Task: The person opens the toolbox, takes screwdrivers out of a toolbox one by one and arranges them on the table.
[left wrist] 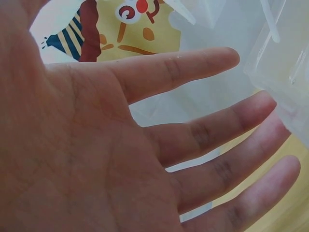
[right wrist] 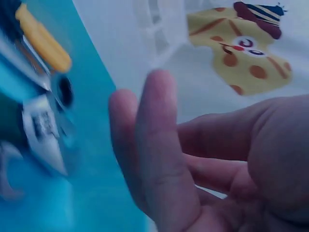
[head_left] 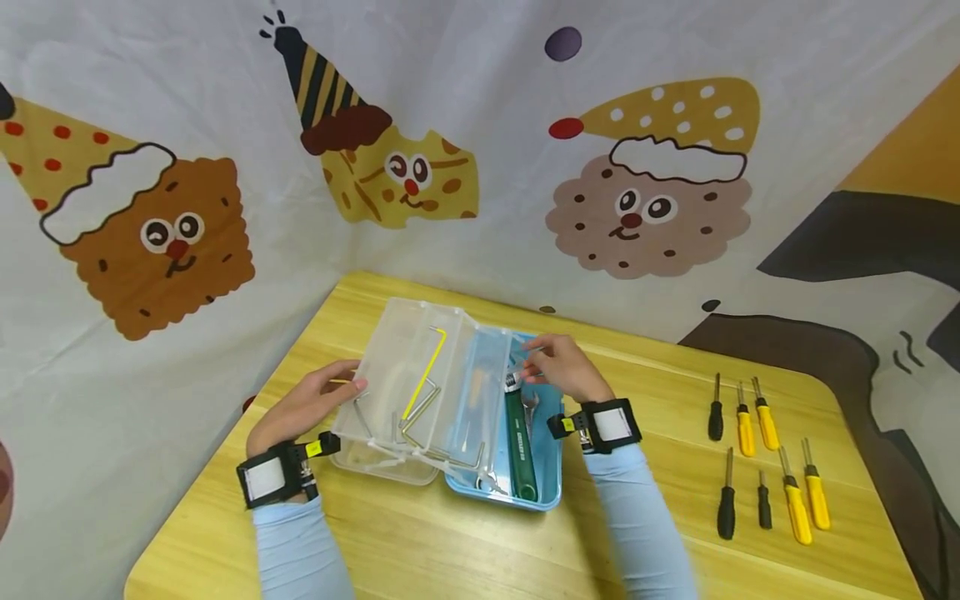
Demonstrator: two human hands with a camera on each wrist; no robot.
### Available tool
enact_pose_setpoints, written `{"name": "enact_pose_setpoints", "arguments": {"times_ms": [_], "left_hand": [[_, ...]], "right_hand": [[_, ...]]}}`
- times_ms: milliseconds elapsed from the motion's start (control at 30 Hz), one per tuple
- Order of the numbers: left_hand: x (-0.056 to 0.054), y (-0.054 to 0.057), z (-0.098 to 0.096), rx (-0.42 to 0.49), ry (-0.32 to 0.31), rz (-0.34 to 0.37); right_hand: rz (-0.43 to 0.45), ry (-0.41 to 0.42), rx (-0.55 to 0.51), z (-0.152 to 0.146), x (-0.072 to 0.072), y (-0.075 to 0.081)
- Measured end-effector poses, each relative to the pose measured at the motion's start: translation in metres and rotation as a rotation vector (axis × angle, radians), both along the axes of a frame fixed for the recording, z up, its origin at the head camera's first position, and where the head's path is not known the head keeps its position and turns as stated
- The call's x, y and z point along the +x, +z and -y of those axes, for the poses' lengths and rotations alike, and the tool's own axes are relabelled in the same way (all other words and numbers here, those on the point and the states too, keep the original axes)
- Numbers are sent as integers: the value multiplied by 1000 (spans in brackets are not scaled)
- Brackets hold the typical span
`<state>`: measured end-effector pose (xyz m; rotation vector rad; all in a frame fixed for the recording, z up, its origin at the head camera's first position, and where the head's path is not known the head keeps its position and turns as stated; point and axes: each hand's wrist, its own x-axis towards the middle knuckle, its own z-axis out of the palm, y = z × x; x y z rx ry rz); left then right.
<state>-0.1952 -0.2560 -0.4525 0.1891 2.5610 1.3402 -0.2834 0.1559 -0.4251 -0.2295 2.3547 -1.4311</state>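
A blue toolbox (head_left: pixel 551 479) stands open on the table, its clear lid (head_left: pixel 401 321) folded out to the left. Several hex keys (head_left: pixel 426 373), one of them yellow, lie on the clear plastic side. In the blue base lies an adjustable wrench (head_left: pixel 519 442) with a green handle, beside a silver wrench (head_left: pixel 530 408). My left hand (head_left: pixel 311 404) is at the lid's left side, its straight fingertips (left wrist: pixel 263 101) right at the plastic edge. Over the base's back right corner is my right hand (head_left: pixel 566 367), fingers (right wrist: pixel 159 125) loosely bent with nothing visible between them.
To the right, several screwdrivers with black handles (head_left: pixel 726 512) and yellow handles (head_left: pixel 797 512) lie in two rows on the wooden table (head_left: pixel 637 417). A yellow handle (right wrist: pixel 43 38) shows inside the box. A printed cloth (head_left: pixel 510 233) hangs behind the table.
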Motion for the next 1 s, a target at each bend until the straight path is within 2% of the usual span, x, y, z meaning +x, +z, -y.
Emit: {"name": "enact_pose_setpoints", "arguments": {"times_ms": [133, 300, 433, 500, 633, 733, 867, 1000], "left_hand": [[0, 0, -1, 3, -1, 5], [-1, -1, -1, 5, -4, 0], [-2, -2, 0, 2, -4, -5], [-2, -2, 1, 0, 0, -4], [-2, -1, 0, 2, 3, -4], [-2, 0, 0, 4, -5, -4], [-1, -1, 0, 3, -2, 10], [-1, 0, -1, 6, -3, 7]], "right_hand": [[61, 62, 12, 21, -6, -18], [92, 52, 8, 41, -12, -40], [137, 74, -5, 49, -12, -51], [148, 115, -3, 51, -12, -53], [114, 215, 94, 48, -11, -52], [122, 314, 153, 45, -9, -51], [171, 443, 155, 43, -4, -51], [203, 491, 139, 43, 1, -52]]}}
